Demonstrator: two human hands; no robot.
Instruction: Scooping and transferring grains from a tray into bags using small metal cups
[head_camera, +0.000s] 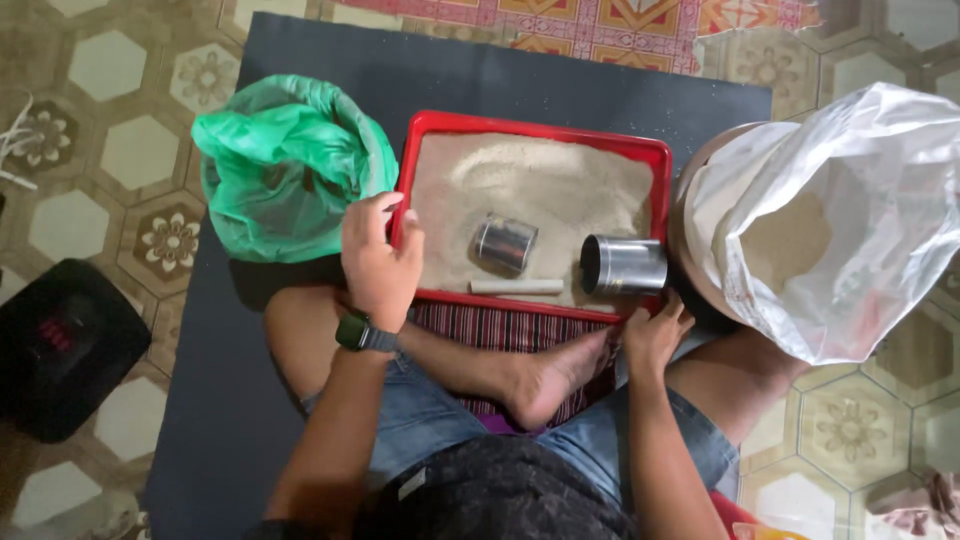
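Gripping the near-left rim of the red tray (430, 122), the left hand (380, 262) curls its fingers over the edge. Resting at the tray's near-right corner, the right hand (653, 335) lies loosely spread, fingertips touching the rim. Pale grainy sand fills the tray, where two shiny metal cups (623, 265) and a white stick (517, 287) lie between the hands.

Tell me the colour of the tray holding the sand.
Red tray, clearest in the head view.

Left hand (380, 262) curled, fingers bent; right hand (655, 335) low, fingers spread.
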